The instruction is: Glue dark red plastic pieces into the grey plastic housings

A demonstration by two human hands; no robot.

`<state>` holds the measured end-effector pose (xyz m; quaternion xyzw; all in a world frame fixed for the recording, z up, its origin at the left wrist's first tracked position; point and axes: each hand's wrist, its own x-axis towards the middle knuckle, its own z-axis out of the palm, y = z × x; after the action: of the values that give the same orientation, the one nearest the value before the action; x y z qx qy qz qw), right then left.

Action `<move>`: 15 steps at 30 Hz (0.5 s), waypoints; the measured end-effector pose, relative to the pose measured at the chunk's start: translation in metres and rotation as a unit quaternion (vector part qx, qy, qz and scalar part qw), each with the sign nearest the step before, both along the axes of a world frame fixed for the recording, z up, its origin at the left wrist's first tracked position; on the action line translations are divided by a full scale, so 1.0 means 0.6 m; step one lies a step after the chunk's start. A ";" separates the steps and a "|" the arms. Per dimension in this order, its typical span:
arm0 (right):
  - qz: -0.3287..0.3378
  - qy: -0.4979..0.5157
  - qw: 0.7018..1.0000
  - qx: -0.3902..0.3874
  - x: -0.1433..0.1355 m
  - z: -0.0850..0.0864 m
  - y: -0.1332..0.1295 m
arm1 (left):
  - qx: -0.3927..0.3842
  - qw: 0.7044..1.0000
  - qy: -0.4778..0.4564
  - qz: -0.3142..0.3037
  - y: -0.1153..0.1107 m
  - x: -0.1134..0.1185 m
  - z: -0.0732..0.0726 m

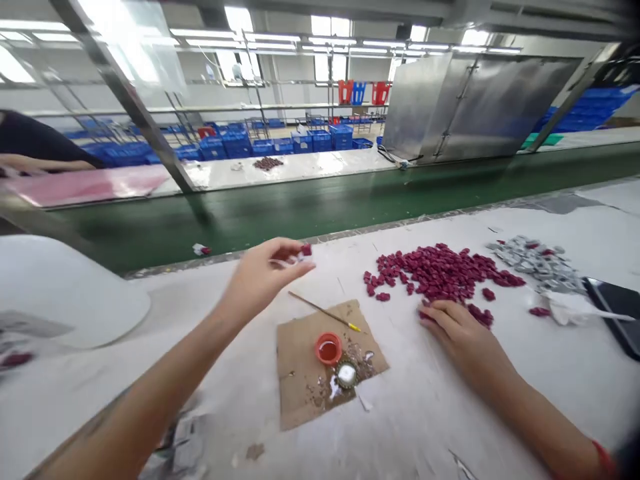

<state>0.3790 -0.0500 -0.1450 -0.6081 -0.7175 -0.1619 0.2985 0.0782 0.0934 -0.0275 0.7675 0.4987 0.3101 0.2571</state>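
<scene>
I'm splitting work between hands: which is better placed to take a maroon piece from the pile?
Probably the right hand, at the near edge of the maroon pile; the left hand, farther off, holds a maroon piece.

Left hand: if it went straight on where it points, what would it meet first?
The left hand seems to have a free way over the table edge toward the green belt; its height is unclear.

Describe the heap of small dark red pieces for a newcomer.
On the white worktable, find the right hand. Just beyond it spreads the heap of small dark red pieces. Its colour sets it apart from the heap of mostly grey pieces to the right.
</scene>
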 end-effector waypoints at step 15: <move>0.074 0.026 0.997 0.003 0.031 -0.060 -0.014 | 0.001 0.995 0.091 -0.026 0.272 0.133 -0.123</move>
<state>0.3979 -0.0583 -0.1809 -0.5563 -0.7521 -0.1255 0.3305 0.1577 0.2569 -0.1014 0.8053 0.5000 0.2323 0.2179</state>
